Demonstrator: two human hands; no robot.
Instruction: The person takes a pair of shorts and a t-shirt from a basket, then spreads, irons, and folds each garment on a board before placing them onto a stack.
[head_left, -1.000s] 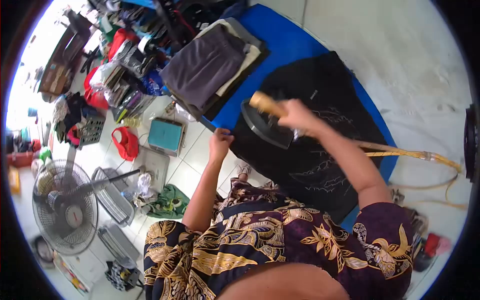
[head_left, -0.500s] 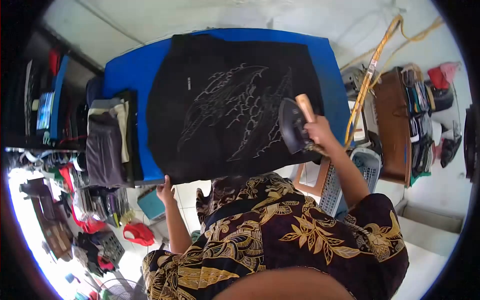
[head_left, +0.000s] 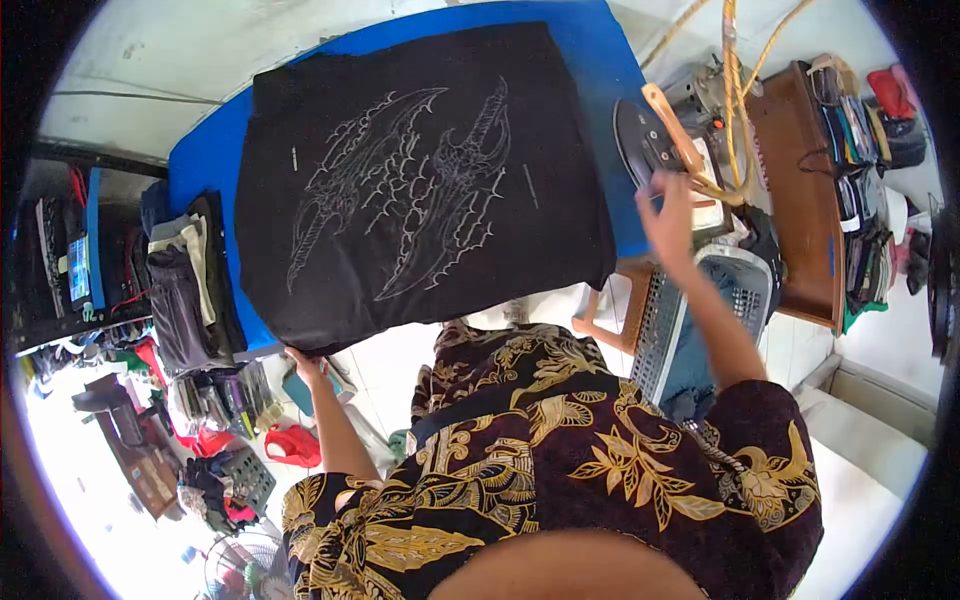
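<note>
A black garment (head_left: 400,200) with a grey winged design lies spread over the blue-covered ironing surface (head_left: 205,160). At its near left corner, my left hand (head_left: 305,368) grips the hem, with part of the fingers hidden by the cloth. The iron (head_left: 645,145), dark with a wooden handle, rests at the right edge of the blue cover. Just below that handle is my right hand (head_left: 670,220), holding nothing, thumb and fingers apart.
Folded trousers (head_left: 180,290) are stacked on the left end of the surface. A yellow cord (head_left: 733,90) hangs beside the iron. Below right stands a grey plastic basket (head_left: 745,270) with cloth inside. A brown cabinet (head_left: 800,210) and stacked clothes (head_left: 850,180) are farther right.
The iron has gone from the garment to the right edge, and my right hand has let go of it. My left hand remains at the hem. The view has shifted.
</note>
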